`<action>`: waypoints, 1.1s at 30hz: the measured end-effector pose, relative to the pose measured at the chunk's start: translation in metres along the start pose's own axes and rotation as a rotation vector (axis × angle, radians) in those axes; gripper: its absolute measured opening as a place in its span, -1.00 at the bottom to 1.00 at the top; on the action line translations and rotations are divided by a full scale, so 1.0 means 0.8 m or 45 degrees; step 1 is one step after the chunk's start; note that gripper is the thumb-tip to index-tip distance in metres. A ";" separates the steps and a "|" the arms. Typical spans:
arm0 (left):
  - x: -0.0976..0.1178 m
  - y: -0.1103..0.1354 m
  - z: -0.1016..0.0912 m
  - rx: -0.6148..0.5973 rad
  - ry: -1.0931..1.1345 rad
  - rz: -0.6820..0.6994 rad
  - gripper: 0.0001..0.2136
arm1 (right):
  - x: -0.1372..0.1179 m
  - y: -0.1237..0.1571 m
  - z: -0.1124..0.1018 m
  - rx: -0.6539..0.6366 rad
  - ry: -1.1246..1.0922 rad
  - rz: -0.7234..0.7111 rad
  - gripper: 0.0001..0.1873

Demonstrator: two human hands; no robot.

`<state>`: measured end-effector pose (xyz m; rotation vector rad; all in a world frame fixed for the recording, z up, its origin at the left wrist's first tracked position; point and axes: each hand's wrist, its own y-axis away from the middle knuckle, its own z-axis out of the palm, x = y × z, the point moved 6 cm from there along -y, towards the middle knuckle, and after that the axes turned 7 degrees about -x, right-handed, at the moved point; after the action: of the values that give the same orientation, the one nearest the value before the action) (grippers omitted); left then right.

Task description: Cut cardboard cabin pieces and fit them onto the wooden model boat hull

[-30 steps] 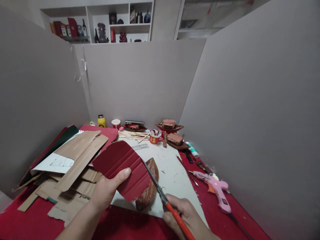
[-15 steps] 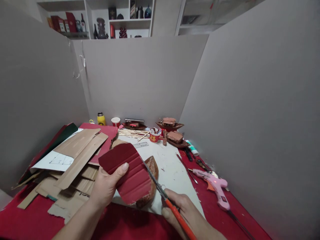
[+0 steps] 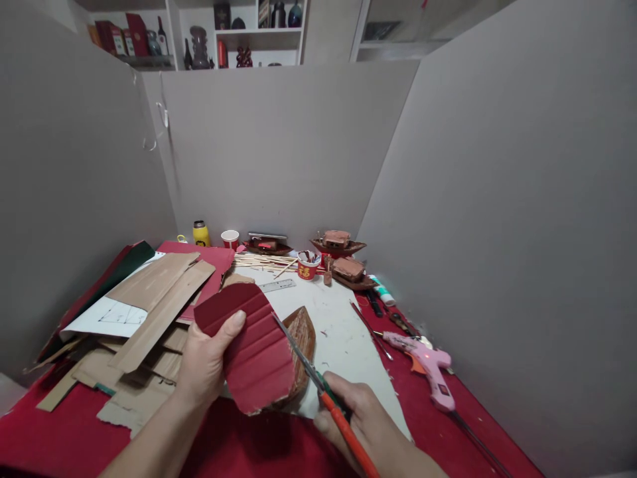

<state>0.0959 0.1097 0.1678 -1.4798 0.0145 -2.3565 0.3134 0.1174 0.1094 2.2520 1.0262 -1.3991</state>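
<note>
My left hand [image 3: 206, 362] grips a dark red ribbed cardboard piece [image 3: 251, 352] with a rounded top, thumb pressed on its face. My right hand [image 3: 361, 415] is closed round the orange handles of a pair of scissors [image 3: 311, 375]. The blades run up along the right edge of the red piece. Behind that piece a brown cardboard boat hull [image 3: 302, 338] lies on a white sheet [image 3: 343, 338].
Brown cardboard scraps [image 3: 149, 312] are piled at left on the red tablecloth. A pink glue gun [image 3: 428, 365] lies at right. At the back are bamboo sticks [image 3: 261, 262], paper cups [image 3: 308, 265], model boats [image 3: 343, 255] and a yellow bottle [image 3: 201, 234]. Grey partition walls enclose the table.
My left hand has turned the red piece more upright and drawn it nearer. The scissors have slid further up its right edge.
</note>
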 end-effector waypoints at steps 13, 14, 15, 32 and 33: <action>-0.005 0.008 0.016 -0.075 0.000 -0.033 -0.60 | 0.000 0.003 -0.003 0.051 -0.092 -0.044 -0.61; -0.004 0.008 0.016 -0.075 0.011 -0.033 -0.60 | 0.000 0.002 -0.003 0.055 -0.091 -0.044 -0.60; -0.004 0.008 0.017 -0.081 0.017 -0.035 -0.61 | -0.002 0.002 -0.004 0.054 -0.082 -0.045 -0.60; -0.014 0.016 0.029 -0.134 0.031 -0.188 -0.60 | -0.011 0.003 -0.007 0.064 -0.006 -0.015 -0.68; -0.016 0.017 0.030 -0.139 0.033 -0.204 -0.59 | -0.011 0.003 -0.008 0.077 0.017 -0.002 -0.68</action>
<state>0.1256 0.1051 0.1651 -1.5537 0.0330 -2.5391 0.3172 0.1159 0.1195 2.3068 1.0033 -1.4357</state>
